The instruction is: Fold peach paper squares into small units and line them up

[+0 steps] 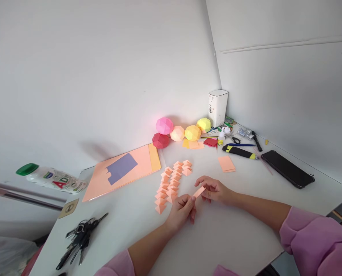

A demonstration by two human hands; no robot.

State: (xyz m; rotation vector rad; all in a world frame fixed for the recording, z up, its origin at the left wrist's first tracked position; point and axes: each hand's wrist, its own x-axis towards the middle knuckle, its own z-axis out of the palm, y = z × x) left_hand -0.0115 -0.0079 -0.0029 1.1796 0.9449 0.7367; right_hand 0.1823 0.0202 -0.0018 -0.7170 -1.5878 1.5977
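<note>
Apparently, paper folding was in hand | your left hand (180, 211) gripped one end of a narrow peach paper strip (199, 192), your right hand (215, 189) the other, above the white tabletop (216, 237) beside rows of pointed peach paper pieces (174, 183) | next move seemingly called for an even crease

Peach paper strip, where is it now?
In the head view, the peach paper strip is held by the left hand and right hand, right of the folded peach pieces.

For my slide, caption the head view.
Left hand and right hand hold a peach paper strip beside pointed peach paper pieces.
</note>
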